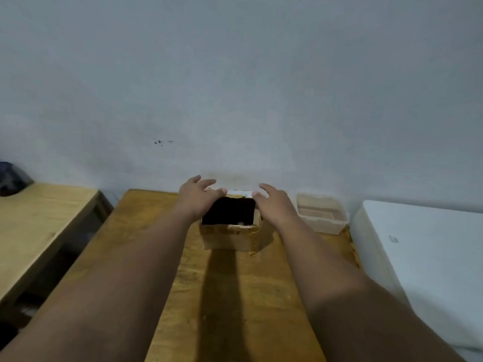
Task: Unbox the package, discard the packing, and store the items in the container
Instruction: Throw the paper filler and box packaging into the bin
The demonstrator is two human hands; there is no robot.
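At the left of the frame stands a side bench carrying a dark object at its far edge; neither appears to play any part in the task. The main bench occupies the centre, set against the wall. The left hand lies over the left top edge of the cardboard box, fingers spread and nearly straight, thumb pointing toward the middle of the frame, gripping nothing. This position probably serves to hold the left side of the opening back. The box sits upright in the centre of the frame with its top open and its interior dark, so the contents cannot be identified. A small pale patch shows at the near inner edge. A white piece shows just behind the far rim; whether it is a flap or packing cannot be told. The right hand mirrors the left over the right top edge, fingers apart and relaxed, also gripping nothing. With one hand on each side, the box is steadied and its opening kept wide for reaching in. Right of the box, near it on the same bench, stands the clear container, open-topped, within short reach for storing items. A white surface fills the right of the frame.
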